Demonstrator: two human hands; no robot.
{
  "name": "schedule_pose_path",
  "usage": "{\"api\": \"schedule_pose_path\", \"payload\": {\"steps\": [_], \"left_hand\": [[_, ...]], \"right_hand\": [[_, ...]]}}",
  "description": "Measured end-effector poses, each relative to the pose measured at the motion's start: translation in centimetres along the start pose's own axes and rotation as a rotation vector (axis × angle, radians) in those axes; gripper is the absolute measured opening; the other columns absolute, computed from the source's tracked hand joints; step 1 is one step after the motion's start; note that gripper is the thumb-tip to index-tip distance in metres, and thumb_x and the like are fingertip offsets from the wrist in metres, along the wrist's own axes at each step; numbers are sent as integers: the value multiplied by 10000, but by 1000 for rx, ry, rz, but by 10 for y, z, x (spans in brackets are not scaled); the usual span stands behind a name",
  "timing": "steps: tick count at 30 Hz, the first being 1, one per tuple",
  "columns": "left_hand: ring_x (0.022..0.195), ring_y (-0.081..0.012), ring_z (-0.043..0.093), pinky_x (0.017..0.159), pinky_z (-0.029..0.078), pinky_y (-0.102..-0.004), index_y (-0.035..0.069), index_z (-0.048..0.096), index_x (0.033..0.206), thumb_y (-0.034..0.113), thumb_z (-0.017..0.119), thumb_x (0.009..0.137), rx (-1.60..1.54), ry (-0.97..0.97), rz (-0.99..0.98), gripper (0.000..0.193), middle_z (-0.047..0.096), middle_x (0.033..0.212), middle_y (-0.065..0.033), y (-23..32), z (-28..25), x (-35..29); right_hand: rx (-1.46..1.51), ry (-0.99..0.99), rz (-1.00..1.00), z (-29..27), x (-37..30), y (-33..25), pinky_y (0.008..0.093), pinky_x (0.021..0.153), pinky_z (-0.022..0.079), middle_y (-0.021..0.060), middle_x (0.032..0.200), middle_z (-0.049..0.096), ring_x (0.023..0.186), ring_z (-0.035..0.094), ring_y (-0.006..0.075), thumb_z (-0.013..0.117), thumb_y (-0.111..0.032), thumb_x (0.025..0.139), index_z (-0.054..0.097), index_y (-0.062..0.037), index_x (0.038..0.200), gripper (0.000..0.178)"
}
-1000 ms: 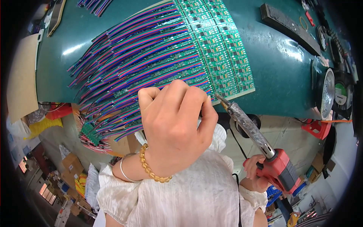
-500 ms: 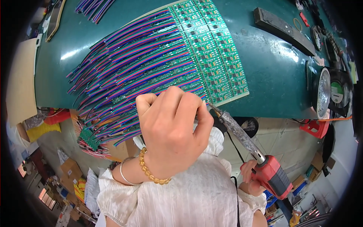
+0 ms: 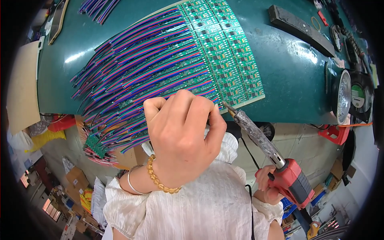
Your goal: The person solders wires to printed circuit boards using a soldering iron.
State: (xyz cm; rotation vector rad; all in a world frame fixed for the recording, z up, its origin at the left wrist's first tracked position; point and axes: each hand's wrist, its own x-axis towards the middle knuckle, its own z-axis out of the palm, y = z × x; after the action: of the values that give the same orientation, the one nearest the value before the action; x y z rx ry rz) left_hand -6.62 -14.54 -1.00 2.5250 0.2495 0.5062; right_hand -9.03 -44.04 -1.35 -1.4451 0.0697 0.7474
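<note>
My left hand (image 3: 182,132) is closed in a pinch at the near edge of a green circuit board panel (image 3: 228,56). Its fingertips meet by the wire ends, on a ribbon wire that the hand mostly hides. Rows of red, blue, green and black ribbon wires (image 3: 148,56) run leftward from the panel's solder pads. Gripped by its red handle in my right hand (image 3: 267,187) is a soldering iron (image 3: 260,140). Its tip is at the panel's near edge, just right of my left fingertips; whether it touches a pad I cannot tell.
Loose ribbon wires (image 3: 98,9) lie at the far left of the green table (image 3: 288,92). A dark metal bar (image 3: 300,31) sits at the far right. A round metal dish (image 3: 343,98) and a solder spool (image 3: 359,98) stand near the right edge. Wired boards (image 3: 95,146) lie below the left table edge.
The soldering iron's tip has shifted slightly up and to the right, and its handle has moved a little right. My left hand has stayed in place.
</note>
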Motion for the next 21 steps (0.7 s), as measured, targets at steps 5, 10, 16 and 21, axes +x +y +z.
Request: {"api": "schedule_pose_path", "payload": {"steps": [5, 10, 16, 21], "left_hand": [[608, -176, 537, 655, 327, -349, 82, 567, 767, -24, 705, 722, 15, 20, 11, 179, 556, 686, -1, -2, 2, -2], [607, -179, 533, 650, 323, -347, 80, 564, 767, -23, 707, 723, 28, 18, 28, 181, 556, 688, 1, -1, 2, -2], [610, -173, 526, 652, 326, -347, 82, 565, 764, -18, 708, 743, 9, -19, 20, 176, 564, 694, 2, -3, -1, -1], [588, -192, 485, 643, 318, -354, 92, 558, 753, 15, 712, 728, -11, -36, -5, 174, 523, 692, -11, -2, -3, 0]], "right_hand": [[-3, -47, 248, -7, 0, -11, 261, 462, 418, 40, 595, 594, 504, 571, 113, 660, -110, 668, 632, -6, 695, 111], [-395, -59, -476, -2, 3, 20, 261, 441, 437, 32, 575, 570, 446, 556, 161, 597, -105, 624, 608, -26, 652, 84], [-307, 62, -421, 10, -2, 18, 254, 463, 437, 30, 585, 562, 471, 553, 150, 594, -104, 598, 595, -31, 634, 82], [-274, -47, -388, -7, -8, 26, 255, 485, 414, 35, 643, 566, 503, 538, 152, 616, -60, 566, 634, -14, 710, 152]]}}
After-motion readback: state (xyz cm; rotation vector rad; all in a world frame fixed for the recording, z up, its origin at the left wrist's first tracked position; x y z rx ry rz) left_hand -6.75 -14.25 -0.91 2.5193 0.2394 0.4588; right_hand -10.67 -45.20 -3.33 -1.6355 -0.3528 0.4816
